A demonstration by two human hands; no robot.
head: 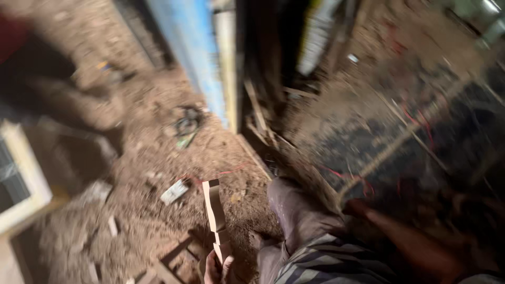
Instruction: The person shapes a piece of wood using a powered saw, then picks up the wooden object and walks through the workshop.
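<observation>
A hand holds a carved wooden piece above a dirt floor.

The left hand (218, 268), at the bottom edge of the view, is closed around the lower end of a pale, wavy-edged wooden strip (214, 213), which stands nearly upright (the picture is blurred by motion). The right arm (415, 244) reaches to the right of the strip; its hand is lost in dark blur, so I cannot tell how open it is. Beyond the strip stands a blue board (192, 47). Left of the strip lies a small white scrap (174, 191) on brown soil (142, 158).

Rough woodworking yard — sawdust-strewn dirt floor (147, 173), scattered timber offcuts (258, 113), blue panel (197, 52)
</observation>
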